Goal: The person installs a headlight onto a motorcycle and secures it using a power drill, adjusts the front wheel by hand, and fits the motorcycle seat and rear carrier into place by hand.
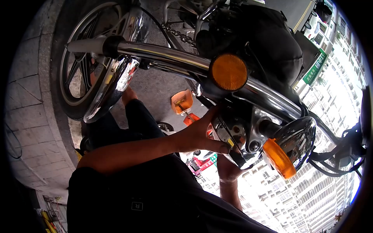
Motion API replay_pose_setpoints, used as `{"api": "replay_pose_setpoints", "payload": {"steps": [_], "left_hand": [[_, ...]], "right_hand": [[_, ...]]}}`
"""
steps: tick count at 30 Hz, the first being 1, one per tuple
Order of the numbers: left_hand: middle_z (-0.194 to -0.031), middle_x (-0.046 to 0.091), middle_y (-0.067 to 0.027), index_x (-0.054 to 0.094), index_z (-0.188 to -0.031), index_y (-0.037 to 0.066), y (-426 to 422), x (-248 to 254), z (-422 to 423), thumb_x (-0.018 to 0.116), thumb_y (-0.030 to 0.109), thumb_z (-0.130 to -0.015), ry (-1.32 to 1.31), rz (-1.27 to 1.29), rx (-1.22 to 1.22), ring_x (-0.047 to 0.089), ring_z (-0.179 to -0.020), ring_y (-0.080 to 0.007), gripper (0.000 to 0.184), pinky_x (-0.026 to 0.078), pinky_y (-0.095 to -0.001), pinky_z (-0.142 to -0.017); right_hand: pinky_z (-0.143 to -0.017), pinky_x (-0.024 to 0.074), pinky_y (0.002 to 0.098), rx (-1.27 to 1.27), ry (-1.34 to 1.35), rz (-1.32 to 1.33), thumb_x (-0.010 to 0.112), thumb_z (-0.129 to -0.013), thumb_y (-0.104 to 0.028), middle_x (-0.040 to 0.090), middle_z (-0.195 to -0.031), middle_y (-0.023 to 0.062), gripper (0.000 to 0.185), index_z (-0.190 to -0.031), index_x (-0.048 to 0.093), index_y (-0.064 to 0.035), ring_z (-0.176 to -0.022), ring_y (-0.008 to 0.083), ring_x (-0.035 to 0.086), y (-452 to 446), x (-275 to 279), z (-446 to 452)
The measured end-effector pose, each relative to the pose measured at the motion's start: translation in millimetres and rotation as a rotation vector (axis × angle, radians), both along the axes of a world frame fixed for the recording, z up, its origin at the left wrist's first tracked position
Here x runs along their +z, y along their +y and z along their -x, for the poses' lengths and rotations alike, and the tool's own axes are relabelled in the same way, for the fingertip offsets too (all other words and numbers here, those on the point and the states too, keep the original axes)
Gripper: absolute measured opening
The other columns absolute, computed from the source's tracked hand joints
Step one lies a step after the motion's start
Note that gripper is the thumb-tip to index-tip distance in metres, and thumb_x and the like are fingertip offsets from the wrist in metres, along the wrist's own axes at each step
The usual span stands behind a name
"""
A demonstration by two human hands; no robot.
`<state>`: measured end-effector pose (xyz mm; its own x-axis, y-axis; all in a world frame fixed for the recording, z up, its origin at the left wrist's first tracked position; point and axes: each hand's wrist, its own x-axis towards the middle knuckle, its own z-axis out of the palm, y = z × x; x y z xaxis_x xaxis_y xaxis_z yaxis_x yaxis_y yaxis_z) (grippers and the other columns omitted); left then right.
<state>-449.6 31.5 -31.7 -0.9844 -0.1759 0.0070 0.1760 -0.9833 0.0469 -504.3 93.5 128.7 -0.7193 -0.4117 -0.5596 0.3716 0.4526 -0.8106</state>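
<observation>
My left hand (200, 136) curves around a chrome and dark housing (236, 134) at the front of a motorcycle. Its thumb lies across the near side, and the other fingers reach behind the part. Pressed against the lower side of the same housing is my right hand (229, 169), its fingertips mostly hidden. A yellow sticker marks the housing, whose exact kind I cannot make out. Just right of it a chrome turn signal (297, 143) with an orange lens (279, 158) is attached by a bolted bracket (259, 130).
A chrome fork tube (167, 54) bearing a round orange reflector (229, 72) crosses above my hands. The front wheel (74, 105) and chrome fender (112, 87) stand left, beside paving (29, 101). Black cables (334, 159) hang at right. An orange lamp (182, 101) shows behind.
</observation>
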Motion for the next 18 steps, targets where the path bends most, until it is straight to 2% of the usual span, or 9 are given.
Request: {"api": "replay_pose_setpoints", "payload": {"steps": [3,6,8,11,13,14,18], "left_hand": [[-0.151,0.021,-0.0211,-0.002,-0.150,0.004,-1.8,-0.7,-0.8,0.086,0.032,-0.069,0.002,0.001,0.002,0.020,-0.143,-0.0348,0.123,0.024,-0.0485,-0.115],[-0.150,0.022,-0.0220,-0.002,-0.149,0.003,-4.3,-0.2,-1.9,0.085,0.034,-0.069,-0.008,0.030,-0.006,0.020,-0.143,-0.0351,0.122,0.023,-0.0486,-0.115],[-0.150,0.022,-0.0225,-0.001,-0.149,0.002,-3.3,-2.8,-0.3,0.084,0.035,-0.070,-0.019,0.077,-0.009,0.020,-0.142,-0.0352,0.121,0.023,-0.0486,-0.115],[-0.150,0.022,-0.0219,0.001,-0.149,0.003,9.1,-13.4,7.3,0.083,0.035,-0.072,0.001,0.131,0.031,0.019,-0.143,-0.0349,0.117,0.021,-0.0479,-0.116],[-0.152,0.021,-0.0149,0.006,-0.150,0.007,15.5,-22.0,13.1,0.084,0.044,-0.066,0.073,-0.038,0.010,0.016,-0.144,-0.0303,0.121,0.015,-0.0478,-0.117],[-0.151,0.023,-0.0144,0.011,-0.149,0.006,19.4,-23.2,14.6,0.084,0.047,-0.064,0.051,-0.086,0.016,0.018,-0.143,-0.0301,0.119,0.016,-0.0466,-0.117],[-0.149,0.027,-0.0133,0.020,-0.148,0.006,19.8,-27.5,17.2,0.085,0.047,-0.063,0.082,-0.187,0.007,0.021,-0.142,-0.0290,0.115,0.019,-0.0458,-0.116]], "right_hand": [[-0.113,0.0261,0.0459,-0.020,0.053,-0.010,0.055,-0.089,-0.056,0.050,-0.137,0.0064,0.065,-0.136,0.048,-0.0114,-0.131,0.0249,0.041,-2.6,-3.4,-2.5],[-0.114,0.0255,0.0467,0.070,0.054,0.046,0.055,-0.090,-0.055,0.049,-0.138,0.0060,0.065,-0.136,0.047,-0.0112,-0.131,0.0252,0.042,3.4,-3.2,1.2],[-0.114,0.0246,0.0473,-0.025,0.014,-0.024,0.057,-0.086,-0.059,0.048,-0.139,0.0054,0.069,-0.137,0.047,-0.0131,-0.131,0.0249,0.041,7.9,0.3,3.8],[-0.113,0.0238,0.0469,-0.006,0.025,-0.048,0.060,-0.082,-0.063,0.049,-0.138,0.0047,0.072,-0.134,0.050,-0.0150,-0.132,0.0243,0.040,-7.8,-5.3,-5.4],[-0.113,0.0235,0.0464,-0.055,-0.003,-0.034,0.061,-0.081,-0.064,0.049,-0.138,0.0046,0.073,-0.134,0.050,-0.0158,-0.132,0.0239,0.040,1.7,-1.3,-2.9],[-0.113,0.0231,0.0458,-0.102,-0.040,-0.015,0.062,-0.079,-0.065,0.049,-0.138,0.0044,0.073,-0.134,0.051,-0.0166,-0.132,0.0236,0.040,4.8,-0.2,-0.5],[-0.113,0.0229,0.0442,-0.054,-0.063,0.032,0.060,-0.083,-0.062,0.050,-0.137,0.0044,0.070,-0.135,0.049,-0.0161,-0.131,0.0237,0.040,5.4,-1.5,0.6]]}}
